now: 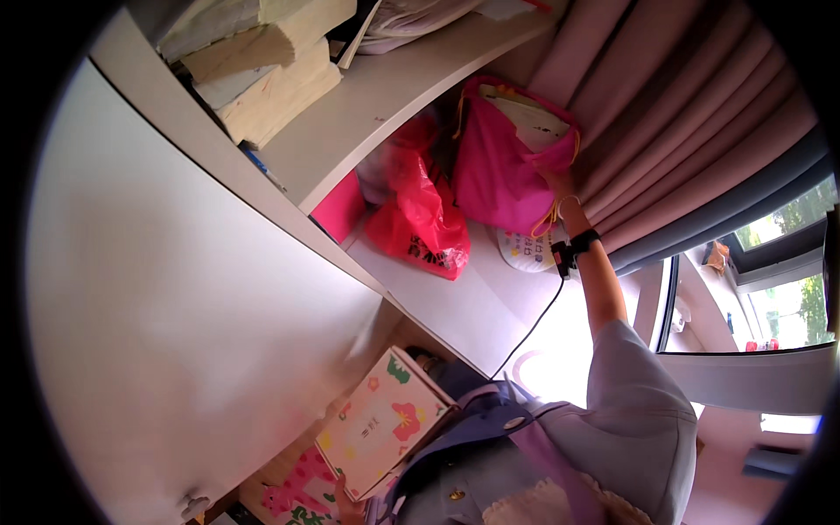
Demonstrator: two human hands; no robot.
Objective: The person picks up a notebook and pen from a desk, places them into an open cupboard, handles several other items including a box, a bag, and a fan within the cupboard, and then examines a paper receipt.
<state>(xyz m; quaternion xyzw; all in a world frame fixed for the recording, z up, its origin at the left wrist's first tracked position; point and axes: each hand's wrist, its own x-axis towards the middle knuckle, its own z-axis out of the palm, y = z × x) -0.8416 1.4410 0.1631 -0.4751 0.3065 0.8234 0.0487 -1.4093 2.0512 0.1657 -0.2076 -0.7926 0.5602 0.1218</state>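
LIGHT: daylight, right-hand windows [792, 311] — panes near-white | GLARE: white surface [560, 337] washed out | SHADOW: dim beneath shelf [350, 114] | OPTICS: bowed edges, black corners — fisheye | FOCUS: soft, fine detail smeared

The right arm [604, 289] extends forward, nearly straight, while the left fingers [342, 490] sit low.

Right hand [557, 182]: fingertips indistinct against magenta cloth drawstring bag [494, 179]. Left hand [349, 503]: partly hidden by white floral rectangular cardboard box [372, 437]. Crumpled red plastic bag [418, 229]: contents hidden.
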